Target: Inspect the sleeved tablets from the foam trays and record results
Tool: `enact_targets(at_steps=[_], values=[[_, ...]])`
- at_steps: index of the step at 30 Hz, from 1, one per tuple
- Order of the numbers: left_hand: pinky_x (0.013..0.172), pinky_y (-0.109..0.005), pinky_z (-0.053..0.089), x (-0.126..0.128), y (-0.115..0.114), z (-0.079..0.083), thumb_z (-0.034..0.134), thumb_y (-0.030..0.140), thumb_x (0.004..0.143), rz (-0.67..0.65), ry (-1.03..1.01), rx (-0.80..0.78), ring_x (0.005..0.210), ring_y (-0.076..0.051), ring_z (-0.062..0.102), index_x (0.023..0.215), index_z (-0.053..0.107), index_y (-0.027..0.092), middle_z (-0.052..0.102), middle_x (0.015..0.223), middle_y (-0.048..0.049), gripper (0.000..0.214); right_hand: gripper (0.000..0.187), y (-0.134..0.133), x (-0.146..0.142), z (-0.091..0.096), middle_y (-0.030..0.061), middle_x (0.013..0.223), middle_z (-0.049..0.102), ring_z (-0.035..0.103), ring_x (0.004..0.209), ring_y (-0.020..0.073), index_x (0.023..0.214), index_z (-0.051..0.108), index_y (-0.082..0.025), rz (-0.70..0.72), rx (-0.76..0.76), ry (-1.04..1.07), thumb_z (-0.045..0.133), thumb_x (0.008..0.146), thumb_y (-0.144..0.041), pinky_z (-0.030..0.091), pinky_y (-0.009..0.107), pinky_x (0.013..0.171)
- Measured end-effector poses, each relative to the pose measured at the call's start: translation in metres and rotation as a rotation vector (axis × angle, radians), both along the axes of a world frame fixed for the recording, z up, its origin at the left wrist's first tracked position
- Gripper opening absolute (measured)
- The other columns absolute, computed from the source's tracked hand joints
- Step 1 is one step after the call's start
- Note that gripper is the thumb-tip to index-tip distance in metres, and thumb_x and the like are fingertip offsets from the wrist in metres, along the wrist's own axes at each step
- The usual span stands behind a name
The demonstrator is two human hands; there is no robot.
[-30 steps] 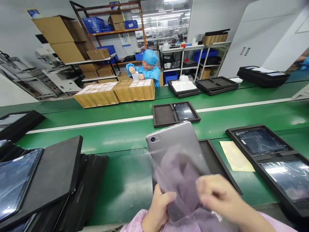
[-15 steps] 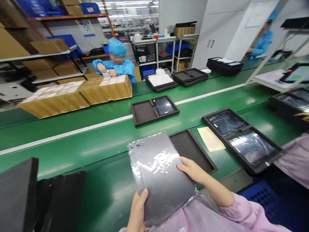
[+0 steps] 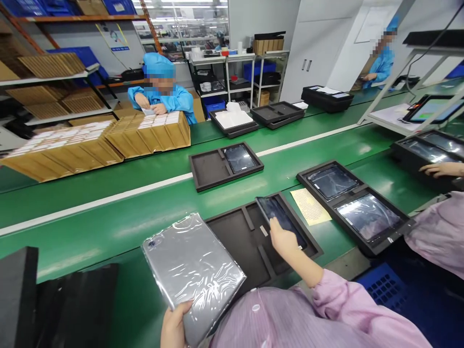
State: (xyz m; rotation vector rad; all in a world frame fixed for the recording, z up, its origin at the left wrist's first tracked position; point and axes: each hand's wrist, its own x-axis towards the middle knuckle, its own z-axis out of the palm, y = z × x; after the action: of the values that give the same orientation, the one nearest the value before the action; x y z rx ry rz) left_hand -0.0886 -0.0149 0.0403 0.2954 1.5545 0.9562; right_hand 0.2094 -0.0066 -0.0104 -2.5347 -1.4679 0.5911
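- The left hand point(image 3: 173, 327) gripped the wrapped grey tablet point(image 3: 192, 270) by its bottom edge, at the bottom middle of the frame.
- The right hand point(image 3: 284, 240) had let go of it and now held a dark tablet point(image 3: 273, 210), tilted over the black tray point(image 3: 232, 241) on the green surface point(image 3: 108, 217).

No legible text on my feed. Wall poster point(image 3: 116, 36): print too small to read. Wrapped tablet point(image 3: 192, 270), back: no marking I can make out. Dark tablet point(image 3: 277, 216), screen: glare only. Yellow sheet point(image 3: 311, 207): dots, nothing readable.
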Motion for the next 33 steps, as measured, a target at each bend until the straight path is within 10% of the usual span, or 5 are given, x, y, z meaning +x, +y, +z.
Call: enact_targets(at_steps=[7, 13, 19, 25, 33], values=[[0.048, -0.030, 0.048, 0.018, -0.007, 0.008, 0.069, 0.021, 0.039, -0.043, -0.066, 0.018, 0.052, -0.023, 0.063, 0.073, 0.063, 0.018, 0.067, 0.057, 0.0000, 0.035, 0.034, -0.002, -0.007, -0.021, 0.0203, 0.117, 0.065, 0.070, 0.080, 0.0239, 0.113, 0.063, -0.013, 0.020, 0.083, 0.337, 0.043, 0.085, -0.013, 0.054, 0.034, 0.068], [0.048, -0.030, 0.046, 0.041, -0.009, 0.019, 0.057, 0.015, 0.037, -0.110, -0.158, 0.114, 0.050, -0.020, 0.059, 0.068, 0.062, 0.017, 0.065, 0.058, -0.0010, 0.032, 0.028, 0.004, -0.013, 0.053, -0.0015, 0.067, 0.059, 0.057, 0.056, 0.0125, 0.084, 0.060, -0.019, 0.222, 0.309, 0.743, 0.042, 0.090, -0.039, 0.044, 0.022, 0.049], [0.050, -0.032, 0.046, 0.051, -0.005, 0.028, 0.055, 0.013, 0.037, -0.210, -0.201, 0.181, 0.053, -0.022, 0.058, 0.073, 0.065, 0.014, 0.067, 0.062, -0.0044, 0.037, 0.039, 0.008, -0.012, 0.110, -0.0043, 0.056, 0.046, 0.041, 0.047, 0.0094, 0.062, 0.049, -0.020, 0.507, 0.467, 0.565, 0.047, 0.091, -0.045, 0.032, 0.022, 0.044], [0.047, -0.027, 0.037, 0.076, 0.000, 0.033, 0.056, 0.015, 0.041, -0.282, -0.152, 0.276, 0.048, -0.014, 0.046, 0.058, 0.060, 0.017, 0.056, 0.051, 0.0014, 0.018, 0.029, -0.009, -0.066, 0.113, -0.0008, 0.070, 0.061, 0.053, 0.057, 0.0107, 0.080, 0.061, -0.019, 0.793, 0.520, 0.597, 0.052, 0.092, -0.043, 0.047, 0.026, 0.057], [0.041, -0.022, 0.025, 0.087, -0.003, 0.031, 0.050, 0.012, 0.037, -0.360, -0.248, 0.257, 0.043, -0.009, 0.034, 0.048, 0.056, 0.017, 0.046, 0.041, 0.0047, 0.014, 0.032, -0.038, -0.109, 0.109, -0.0059, 0.047, 0.050, 0.050, 0.046, 0.0103, 0.055, 0.054, -0.025, 1.162, 0.578, 1.059, 0.056, 0.084, -0.038, 0.041, 0.022, 0.046]])
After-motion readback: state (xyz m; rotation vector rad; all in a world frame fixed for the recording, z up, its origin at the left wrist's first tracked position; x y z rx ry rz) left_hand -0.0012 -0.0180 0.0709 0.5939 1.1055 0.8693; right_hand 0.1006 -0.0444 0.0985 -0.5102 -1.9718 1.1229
